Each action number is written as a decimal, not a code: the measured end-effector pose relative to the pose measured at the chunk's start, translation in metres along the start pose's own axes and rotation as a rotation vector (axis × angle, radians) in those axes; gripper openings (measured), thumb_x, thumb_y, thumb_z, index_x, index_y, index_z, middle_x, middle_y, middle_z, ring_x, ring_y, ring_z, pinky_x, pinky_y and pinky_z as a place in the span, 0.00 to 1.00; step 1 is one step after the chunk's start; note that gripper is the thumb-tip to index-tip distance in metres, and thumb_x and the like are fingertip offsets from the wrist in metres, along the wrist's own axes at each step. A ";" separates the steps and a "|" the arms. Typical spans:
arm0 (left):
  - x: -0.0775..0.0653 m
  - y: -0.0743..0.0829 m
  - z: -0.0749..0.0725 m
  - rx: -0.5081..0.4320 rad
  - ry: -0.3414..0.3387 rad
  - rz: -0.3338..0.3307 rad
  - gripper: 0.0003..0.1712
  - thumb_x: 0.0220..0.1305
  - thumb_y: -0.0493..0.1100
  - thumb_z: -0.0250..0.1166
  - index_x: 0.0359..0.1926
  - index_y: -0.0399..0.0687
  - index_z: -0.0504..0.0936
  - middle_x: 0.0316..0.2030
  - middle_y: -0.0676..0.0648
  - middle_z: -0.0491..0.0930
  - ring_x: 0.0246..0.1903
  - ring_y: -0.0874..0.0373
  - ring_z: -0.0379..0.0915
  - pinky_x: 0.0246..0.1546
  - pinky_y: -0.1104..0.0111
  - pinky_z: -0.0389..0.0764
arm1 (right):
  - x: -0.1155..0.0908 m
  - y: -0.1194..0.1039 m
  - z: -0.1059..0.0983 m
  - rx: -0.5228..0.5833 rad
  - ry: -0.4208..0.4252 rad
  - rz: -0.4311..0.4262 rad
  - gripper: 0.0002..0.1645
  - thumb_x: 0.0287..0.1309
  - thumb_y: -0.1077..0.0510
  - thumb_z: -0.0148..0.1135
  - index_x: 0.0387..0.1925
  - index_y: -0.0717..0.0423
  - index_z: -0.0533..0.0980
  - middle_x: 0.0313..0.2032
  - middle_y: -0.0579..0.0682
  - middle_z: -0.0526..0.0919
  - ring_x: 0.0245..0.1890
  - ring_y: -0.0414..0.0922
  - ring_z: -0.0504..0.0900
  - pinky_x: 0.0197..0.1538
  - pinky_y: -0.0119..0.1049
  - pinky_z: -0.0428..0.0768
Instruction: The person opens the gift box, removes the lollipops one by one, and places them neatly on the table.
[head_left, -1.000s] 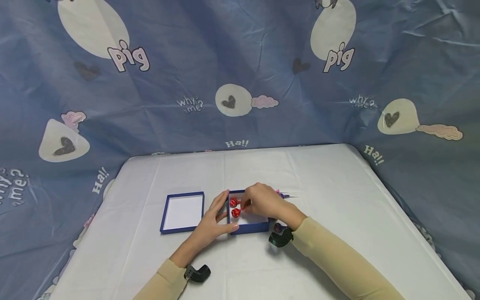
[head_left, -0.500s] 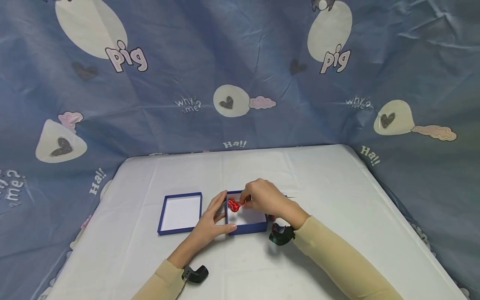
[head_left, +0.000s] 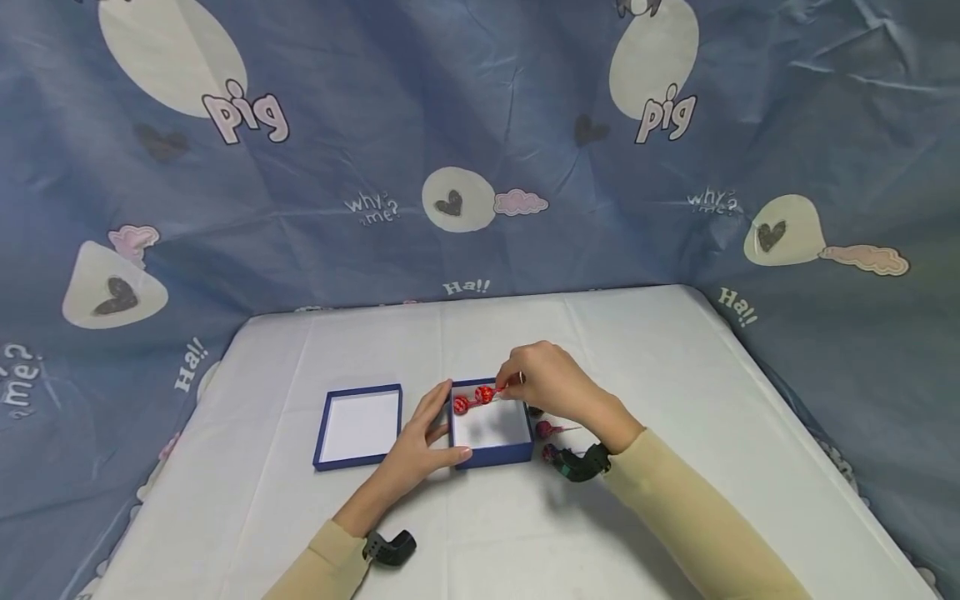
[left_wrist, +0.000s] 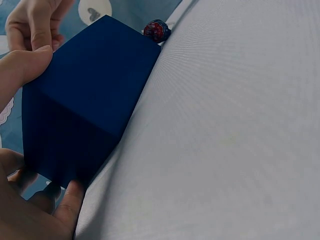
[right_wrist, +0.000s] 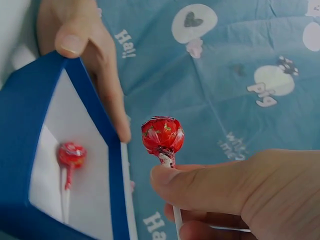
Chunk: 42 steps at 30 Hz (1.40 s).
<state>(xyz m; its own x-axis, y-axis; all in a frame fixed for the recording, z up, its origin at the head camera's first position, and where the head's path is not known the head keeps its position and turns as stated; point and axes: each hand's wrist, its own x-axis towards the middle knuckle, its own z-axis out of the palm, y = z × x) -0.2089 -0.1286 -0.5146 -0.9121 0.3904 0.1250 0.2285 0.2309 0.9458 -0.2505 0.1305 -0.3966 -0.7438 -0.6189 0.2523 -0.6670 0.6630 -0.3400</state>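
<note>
My left hand (head_left: 420,446) holds the left side of a blue box (head_left: 495,454) with a white inside, its thumb at the front corner and fingers along the left wall. In the right wrist view, my right hand (right_wrist: 215,185) pinches the white stick of a red-wrapped lollipop (right_wrist: 163,136) between thumb and fingers, head up. That lollipop (head_left: 483,394) appears over the back part of the box in the head view. A second red lollipop (right_wrist: 71,155) lies inside the box against its left side.
A blue-rimmed lid (head_left: 363,425) lies white inside up, left of the box. Several darker lollipops, including one (head_left: 544,429) with a purplish-red head, lie just right of the box, partly hidden by the right hand and wrist. A patterned blue curtain (head_left: 480,250) hangs behind the white table (head_left: 480,542).
My right hand has moved back and to the right, carrying one lollipop away from the other in the box. Lollipops beside the box now show more. The left hand keeps its hold.
</note>
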 end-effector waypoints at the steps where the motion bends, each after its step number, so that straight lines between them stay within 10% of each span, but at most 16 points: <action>1: 0.000 0.000 0.000 -0.002 0.001 0.002 0.61 0.54 0.49 0.79 0.79 0.74 0.49 0.78 0.60 0.44 0.76 0.57 0.42 0.68 0.64 0.67 | -0.001 0.002 -0.002 0.000 0.008 0.004 0.05 0.52 0.56 0.79 0.31 0.44 0.88 0.29 0.35 0.81 0.25 0.32 0.75 0.27 0.28 0.76; 42: -0.001 0.002 0.000 -0.003 -0.003 -0.008 0.61 0.54 0.49 0.79 0.79 0.74 0.49 0.78 0.60 0.44 0.76 0.56 0.42 0.68 0.64 0.66 | -0.048 0.056 -0.027 0.041 0.041 0.218 0.05 0.52 0.58 0.77 0.31 0.45 0.89 0.29 0.36 0.85 0.24 0.35 0.76 0.29 0.34 0.77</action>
<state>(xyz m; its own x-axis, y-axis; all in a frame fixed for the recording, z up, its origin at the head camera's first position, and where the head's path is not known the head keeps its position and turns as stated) -0.2076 -0.1285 -0.5124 -0.9129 0.3910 0.1171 0.2207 0.2315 0.9475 -0.2535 0.2085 -0.4035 -0.8718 -0.4447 0.2053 -0.4886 0.7610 -0.4267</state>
